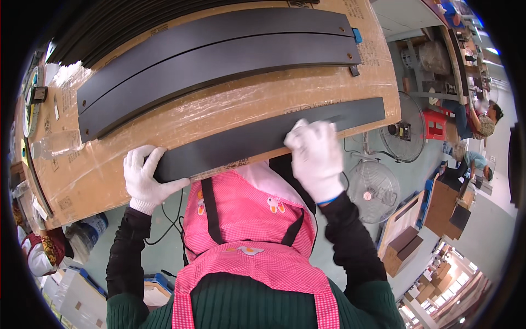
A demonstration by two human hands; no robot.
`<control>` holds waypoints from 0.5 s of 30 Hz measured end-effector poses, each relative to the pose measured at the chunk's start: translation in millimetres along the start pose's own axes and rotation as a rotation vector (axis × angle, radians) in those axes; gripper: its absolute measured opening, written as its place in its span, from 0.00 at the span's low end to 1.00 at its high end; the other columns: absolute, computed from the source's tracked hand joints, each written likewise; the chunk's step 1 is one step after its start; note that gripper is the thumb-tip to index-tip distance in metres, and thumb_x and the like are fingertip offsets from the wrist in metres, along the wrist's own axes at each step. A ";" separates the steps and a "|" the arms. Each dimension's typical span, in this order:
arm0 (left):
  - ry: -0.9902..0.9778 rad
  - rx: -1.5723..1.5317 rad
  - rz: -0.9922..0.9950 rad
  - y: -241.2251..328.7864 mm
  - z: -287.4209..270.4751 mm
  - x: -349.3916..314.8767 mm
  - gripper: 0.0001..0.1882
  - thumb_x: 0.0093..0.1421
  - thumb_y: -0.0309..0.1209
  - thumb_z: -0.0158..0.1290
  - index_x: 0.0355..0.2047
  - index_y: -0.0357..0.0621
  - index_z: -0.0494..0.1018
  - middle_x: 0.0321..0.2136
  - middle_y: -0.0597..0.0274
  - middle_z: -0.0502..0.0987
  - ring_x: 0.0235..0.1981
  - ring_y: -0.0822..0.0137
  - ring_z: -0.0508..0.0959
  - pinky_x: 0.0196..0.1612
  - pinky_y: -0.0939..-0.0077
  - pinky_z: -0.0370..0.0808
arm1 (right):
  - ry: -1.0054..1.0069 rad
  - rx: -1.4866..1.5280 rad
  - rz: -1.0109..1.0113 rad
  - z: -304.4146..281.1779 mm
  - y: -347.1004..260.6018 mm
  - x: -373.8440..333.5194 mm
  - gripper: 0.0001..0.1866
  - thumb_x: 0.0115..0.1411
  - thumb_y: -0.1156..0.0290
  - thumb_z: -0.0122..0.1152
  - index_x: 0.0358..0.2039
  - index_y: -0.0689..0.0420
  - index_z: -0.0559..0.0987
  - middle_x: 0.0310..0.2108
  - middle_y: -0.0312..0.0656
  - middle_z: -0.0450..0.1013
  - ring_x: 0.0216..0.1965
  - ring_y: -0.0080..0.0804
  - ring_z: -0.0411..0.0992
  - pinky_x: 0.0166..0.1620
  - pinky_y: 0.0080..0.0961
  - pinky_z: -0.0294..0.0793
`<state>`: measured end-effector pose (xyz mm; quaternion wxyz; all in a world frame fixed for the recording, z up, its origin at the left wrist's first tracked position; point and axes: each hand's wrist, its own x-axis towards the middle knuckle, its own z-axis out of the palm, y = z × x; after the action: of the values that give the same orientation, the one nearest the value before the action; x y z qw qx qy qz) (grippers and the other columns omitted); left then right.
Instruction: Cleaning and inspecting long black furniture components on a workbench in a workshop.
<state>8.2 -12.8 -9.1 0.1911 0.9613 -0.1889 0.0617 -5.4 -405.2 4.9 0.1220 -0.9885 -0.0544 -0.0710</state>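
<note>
Left hand: white-gloved, lower left of frame; fingers clamped around the near end of a long black panel, seemingly to steady it
Right hand: gloved, centre right; pressed flat on the panel's top; fingers together
Panel: lies along the near edge of a cardboard-covered table
Behind: 2 more black panels, upper centre
Floor: 2 fans, right

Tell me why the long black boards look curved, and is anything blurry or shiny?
Head view: fisheye bends the straight black strips toward the rim; dark corners frame it. The right hand on the near strip is motion-blurred, the left hand sharper. Glare streaks the taped cardboard tabletop.
</note>
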 end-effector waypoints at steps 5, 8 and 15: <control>0.011 -0.003 0.008 1.0 -1.0 -1.8 0.38 0.30 0.48 0.77 0.44 0.47 0.81 0.43 0.61 0.77 0.47 0.53 0.76 0.53 0.55 0.72 | 0.030 -0.141 0.231 -23.5 43.6 0.7 0.04 0.60 0.68 0.62 0.36 0.48 0.79 0.37 0.41 0.71 0.42 0.45 0.73 0.44 0.46 0.76; 0.015 -0.023 0.011 3.8 -1.8 -0.2 0.39 0.29 0.46 0.76 0.44 0.47 0.81 0.41 0.59 0.77 0.45 0.51 0.77 0.52 0.54 0.73 | -0.007 -0.153 0.079 -27.4 19.4 2.6 0.06 0.58 0.69 0.63 0.38 0.48 0.79 0.37 0.42 0.70 0.42 0.46 0.72 0.43 0.45 0.76; 0.014 -0.024 0.015 -1.6 1.4 -5.7 0.40 0.31 0.52 0.77 0.45 0.48 0.81 0.43 0.62 0.77 0.47 0.54 0.76 0.52 0.55 0.72 | -0.106 -0.225 0.096 -35.5 43.7 12.2 0.10 0.57 0.72 0.62 0.40 0.50 0.77 0.37 0.41 0.69 0.40 0.46 0.71 0.41 0.43 0.75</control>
<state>3.6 -10.1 -12.0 0.2033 0.9570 -0.1957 0.0676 7.6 -455.1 30.6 0.0105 -0.9998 -0.0052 -0.0184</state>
